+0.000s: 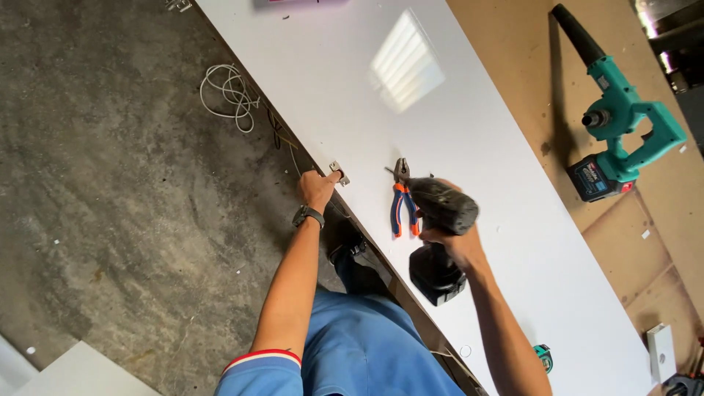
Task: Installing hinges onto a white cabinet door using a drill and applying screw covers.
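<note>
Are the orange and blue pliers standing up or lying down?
Lying down. The pliers rest flat on the white board, beside the drill in the right hand.

Blue red-trimmed sleeve [258,367], black wristwatch [308,215]

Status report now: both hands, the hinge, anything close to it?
Left hand pressing metal hinge at white panel edge. Right hand gripping black cordless drill, held above panel, not on hinge. Pliers lying beside hinge.
</note>
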